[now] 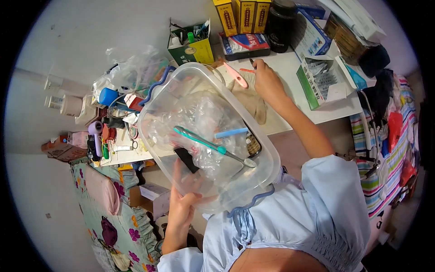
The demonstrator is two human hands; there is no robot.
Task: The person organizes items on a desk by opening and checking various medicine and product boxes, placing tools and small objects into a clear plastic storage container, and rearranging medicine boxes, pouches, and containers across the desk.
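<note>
My left hand [183, 199] is wrapped round the near left side of a clear plastic bin [267, 174] with blue handles, its fingers showing through the wall. Inside lie crumpled clear plastic bags [204, 113], a teal-and-grey long-handled tool [206, 144] with a round metal end, a light blue strip [231, 133] and a black flat piece [186, 159]. Over the desk, my right hand [267, 79] pinches a slim dark object [252, 61], mostly hidden by the fingers. Close to it are a red-orange comb-like item [247, 70], a pink handled item [235, 75] and a beige glove [253, 102].
On the white desk [281, 118] stand a green box of small items [192, 45], yellow boxes [244, 17], a black jar [280, 25] and an open box of packets [321, 81]. Bottles and clutter crowd the left end. Beds [113, 217] flank both sides.
</note>
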